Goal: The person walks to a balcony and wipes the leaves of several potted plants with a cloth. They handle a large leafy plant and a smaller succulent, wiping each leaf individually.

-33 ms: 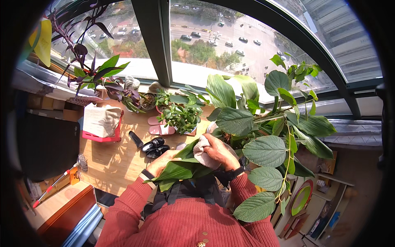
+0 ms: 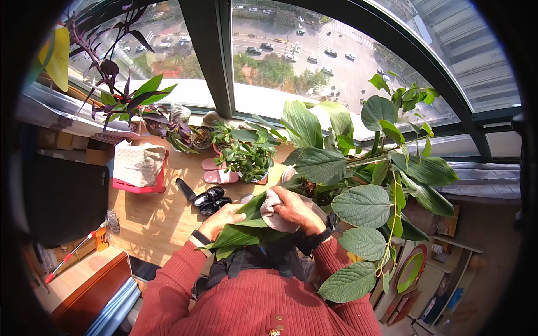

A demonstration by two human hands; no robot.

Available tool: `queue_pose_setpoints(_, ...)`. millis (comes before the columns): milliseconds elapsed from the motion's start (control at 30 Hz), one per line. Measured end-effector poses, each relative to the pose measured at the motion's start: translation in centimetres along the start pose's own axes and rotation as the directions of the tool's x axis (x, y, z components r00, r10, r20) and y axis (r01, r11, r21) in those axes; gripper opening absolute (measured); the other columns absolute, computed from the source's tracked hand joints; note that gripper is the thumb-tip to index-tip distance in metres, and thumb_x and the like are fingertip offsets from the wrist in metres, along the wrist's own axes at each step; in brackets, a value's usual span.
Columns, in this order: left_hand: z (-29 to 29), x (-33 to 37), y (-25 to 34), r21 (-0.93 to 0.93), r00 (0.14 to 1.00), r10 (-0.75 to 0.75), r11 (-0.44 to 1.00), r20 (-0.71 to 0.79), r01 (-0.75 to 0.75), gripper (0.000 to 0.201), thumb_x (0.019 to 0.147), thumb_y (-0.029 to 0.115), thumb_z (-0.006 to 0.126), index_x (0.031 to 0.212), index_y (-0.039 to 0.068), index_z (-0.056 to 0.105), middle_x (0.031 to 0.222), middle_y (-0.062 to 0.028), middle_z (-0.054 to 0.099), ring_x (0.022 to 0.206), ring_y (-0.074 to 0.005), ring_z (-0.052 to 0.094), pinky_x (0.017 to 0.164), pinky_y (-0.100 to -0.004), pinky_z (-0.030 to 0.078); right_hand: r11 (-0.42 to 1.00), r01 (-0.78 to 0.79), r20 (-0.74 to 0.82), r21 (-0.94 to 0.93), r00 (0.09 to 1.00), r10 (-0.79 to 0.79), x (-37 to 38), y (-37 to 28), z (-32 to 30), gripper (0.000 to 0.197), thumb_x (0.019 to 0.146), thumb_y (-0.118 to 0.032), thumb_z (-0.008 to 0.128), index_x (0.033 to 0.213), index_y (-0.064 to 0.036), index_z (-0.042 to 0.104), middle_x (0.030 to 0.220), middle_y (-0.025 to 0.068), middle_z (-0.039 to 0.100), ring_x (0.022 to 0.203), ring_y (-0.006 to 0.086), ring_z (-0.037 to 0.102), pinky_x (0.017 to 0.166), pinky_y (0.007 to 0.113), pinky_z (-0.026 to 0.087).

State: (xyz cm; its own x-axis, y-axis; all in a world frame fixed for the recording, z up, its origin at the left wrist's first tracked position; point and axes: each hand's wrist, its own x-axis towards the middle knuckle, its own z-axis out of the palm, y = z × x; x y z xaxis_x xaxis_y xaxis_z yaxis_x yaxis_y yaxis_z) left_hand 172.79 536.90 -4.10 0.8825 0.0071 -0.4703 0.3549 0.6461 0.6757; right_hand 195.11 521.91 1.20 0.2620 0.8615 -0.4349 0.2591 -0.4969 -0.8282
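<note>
A long broad green leaf (image 2: 232, 236) lies across in front of my body. Near its left part, my left hand (image 2: 220, 222) pinches it, thumb on top and the other fingers hidden underneath. Bunched in my right hand (image 2: 296, 210) is a pale pinkish-grey cloth (image 2: 274, 215), pressed against the leaf's upper surface. To the right of that hand stands a big potted plant (image 2: 319, 165) with wide leaves, several of which hang down beside my right forearm.
Beyond my hands are black shoes (image 2: 210, 200), pink slippers (image 2: 221, 176) and a small leafy potted plant (image 2: 246, 159). A red basket (image 2: 140, 187) with a cloth over it stands at left. Windows (image 2: 291, 56) line the far side; shelves (image 2: 443, 280) are at right.
My right hand and the cloth have shifted slightly left along the leaf. My left hand keeps nearly the same place.
</note>
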Motion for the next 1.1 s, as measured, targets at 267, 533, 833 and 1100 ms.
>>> queue_pose_setpoints(267,-0.9,1.3,0.1,-0.103,0.994,-0.086,0.992,-0.067,0.079,0.029,0.104,0.011,0.058,0.128,-0.001,0.067,0.115,-0.0021,0.071,0.101,-0.0098,0.064,0.09,-0.0273,0.052,0.93,0.359,0.111,-0.08,0.93,-0.349,-0.7,-3.1,7.3,0.047,0.08,0.004,0.062,0.126,-0.0054,0.057,0.121,0.021,0.062,0.117,0.0436,0.058,0.101,0.05,0.046)
queue_pose_setpoints(533,0.2,-0.5,3.1,0.037,0.988,-0.154,0.988,0.014,0.153,0.042,0.089,0.002,0.065,0.131,-0.002,0.062,0.115,-0.0027,0.069,0.1,-0.0104,0.064,0.09,-0.0272,0.052,0.92,-0.273,-0.351,-0.28,0.921,0.166,2.3,4.0,1.3,0.024,0.082,-0.007,0.059,0.104,0.0013,0.058,0.103,0.0239,0.067,0.102,0.0478,0.061,0.087,0.054,0.049)
queue_pose_setpoints(833,-0.8,-0.7,1.8,-0.049,0.999,-0.047,0.998,-0.021,0.046,0.052,0.085,0.003,0.062,0.137,0.001,0.058,0.123,-0.0031,0.066,0.113,-0.0118,0.061,0.099,-0.0282,0.049,0.911,0.401,-0.055,-0.093,0.912,-0.407,0.2,-3.2,9.3,0.031,0.084,-0.001,0.06,0.115,0.0009,0.053,0.114,0.0253,0.06,0.106,0.0483,0.058,0.093,0.053,0.047)
queue_pose_setpoints(1100,0.2,-2.4,3.2,-0.152,0.994,-0.113,0.982,-0.002,0.112,0.055,0.087,0.002,0.065,0.14,-0.004,0.055,0.123,-0.0049,0.067,0.103,-0.0101,0.066,0.09,-0.0257,0.055,0.959,-0.083,-0.283,-0.269,0.959,0.003,3.9,7.8,2.9,0.015,0.082,-0.002,0.06,0.096,0.0006,0.06,0.084,0.0205,0.066,0.082,0.0418,0.067,0.075,0.051,0.052)
